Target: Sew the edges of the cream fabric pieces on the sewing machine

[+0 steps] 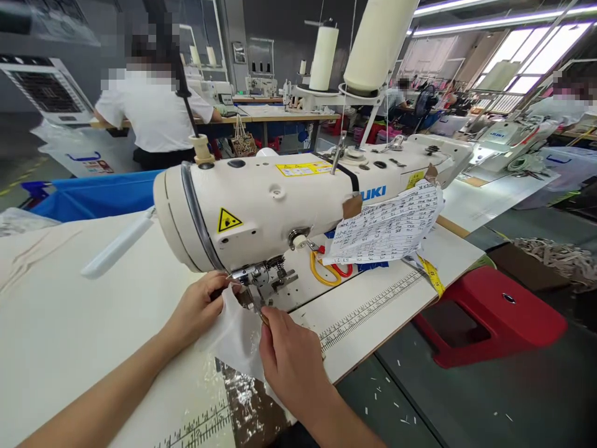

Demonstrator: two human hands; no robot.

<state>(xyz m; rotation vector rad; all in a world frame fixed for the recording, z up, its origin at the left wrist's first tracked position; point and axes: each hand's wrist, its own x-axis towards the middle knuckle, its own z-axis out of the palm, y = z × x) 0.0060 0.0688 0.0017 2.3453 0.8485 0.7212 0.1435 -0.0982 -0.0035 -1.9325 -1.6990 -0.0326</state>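
Observation:
At the front of a cream sewing machine (pixel 252 211), my left hand (pixel 200 308) pinches white fabric (pixel 233 330) close beside the needle and presser-foot area (pixel 263 277). The fabric hangs down over the near table edge, between my two hands. My right hand (pixel 291 358) is closed around a slim metal tool (pixel 255 302), whose tip points up toward the presser foot and the fabric. Its exact kind is too small to tell, and most of it is hidden by my fingers.
Yellow-and-red-handled scissors (pixel 326 274) lie behind the needle area, beside a handwritten sheet (pixel 387 227) taped to the machine. A printed ruler (pixel 373 311) runs along the table. A red stool (pixel 504 317) stands at right. A person in a white shirt (pixel 152 109) sits ahead.

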